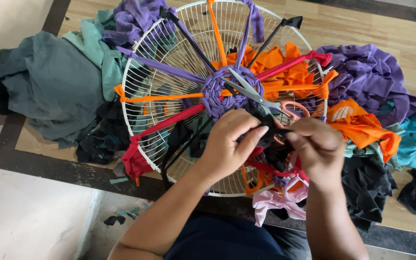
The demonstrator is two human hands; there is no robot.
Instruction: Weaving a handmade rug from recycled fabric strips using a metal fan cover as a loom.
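Black strip of soft knit fabric (266,136) stretched taut between both hands, over the lower right of the round white wire fan guard (145,72). Left hand (227,147) and right hand (316,151) each pinch one end, fingers closed. Likely light, limp, stretchy; best gripped near the ends. Orange-handled steel scissors (266,102) lie beside the purple woven centre (225,94). Fabric scraps surround it on the wooden table (410,38).

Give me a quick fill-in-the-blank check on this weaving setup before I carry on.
1. Both hands, left hand and right hand, pinch a strip of ____ cloth.
2. The scissors have ____ handles.
3. The woven centre of the white wire grille is ____.

Missing words: black; orange; purple
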